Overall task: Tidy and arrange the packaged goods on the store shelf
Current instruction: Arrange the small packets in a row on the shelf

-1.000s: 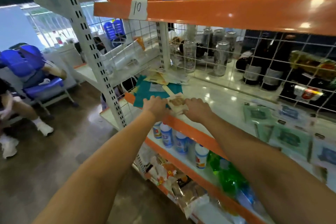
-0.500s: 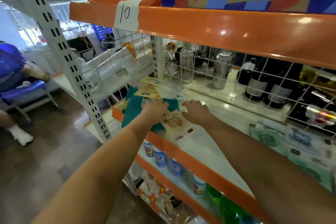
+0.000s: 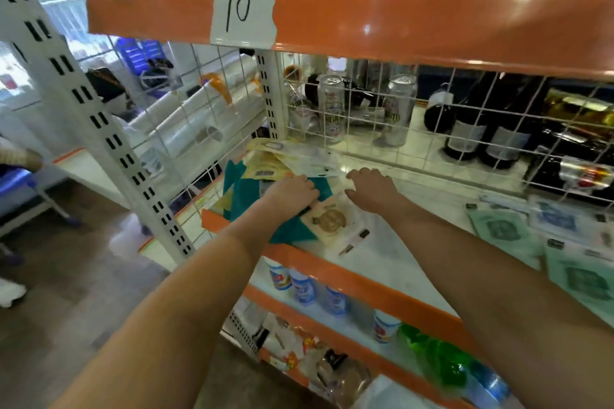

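Resting my left grip [image 3: 292,194] flat on the teal packets [image 3: 289,229], I keep my right grip [image 3: 372,189] loosely curled, empty, just beside the tan packet [image 3: 332,221] between them.

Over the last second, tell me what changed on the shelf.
The tan packet, held between both hands a second ago, now lies flat on the shelf. The left hand rests on the teal packets beside it, and the right hand has let go. The green packets stayed put.

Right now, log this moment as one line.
left hand on teal packets | right hand beside tan packet | shelf
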`<state>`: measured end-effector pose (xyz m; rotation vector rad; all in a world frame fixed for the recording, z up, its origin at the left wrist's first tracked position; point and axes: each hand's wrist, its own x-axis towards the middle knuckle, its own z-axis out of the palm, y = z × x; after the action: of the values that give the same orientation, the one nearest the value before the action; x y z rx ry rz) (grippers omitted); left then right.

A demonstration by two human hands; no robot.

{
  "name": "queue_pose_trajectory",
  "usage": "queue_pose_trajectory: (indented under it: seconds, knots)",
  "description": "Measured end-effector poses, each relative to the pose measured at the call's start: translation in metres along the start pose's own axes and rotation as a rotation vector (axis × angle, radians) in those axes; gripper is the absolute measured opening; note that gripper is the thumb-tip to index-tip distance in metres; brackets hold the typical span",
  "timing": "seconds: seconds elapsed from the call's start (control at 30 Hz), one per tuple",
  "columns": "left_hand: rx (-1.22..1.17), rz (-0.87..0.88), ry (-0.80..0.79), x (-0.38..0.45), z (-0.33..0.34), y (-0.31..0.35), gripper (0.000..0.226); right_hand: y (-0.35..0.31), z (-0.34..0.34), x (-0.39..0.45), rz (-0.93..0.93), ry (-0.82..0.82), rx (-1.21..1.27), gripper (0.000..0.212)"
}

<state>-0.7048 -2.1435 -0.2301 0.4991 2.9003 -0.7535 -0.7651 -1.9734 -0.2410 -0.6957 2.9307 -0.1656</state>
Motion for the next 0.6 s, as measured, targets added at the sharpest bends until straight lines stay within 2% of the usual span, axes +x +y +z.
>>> queue_pose_trajectory:
  seconds: [0.13,0.47,0.6]
  knots:
    - [0.04,0.075,0.003,0.001,-0.001,-0.004,0.03,0.0,0.001,-0.012,0.081,0.019,-0.012,0.046]
    - [-0.043,0.073,0.079,-0.004,0.0,-0.004,0.036,0.019,-0.004,-0.062,0.349,0.056,0.0,0.046]
    - [0.04,0.098,0.123,-0.007,-0.004,0.008,0.037,0.024,-0.005,-0.084,0.46,0.049,-0.006,0.046]
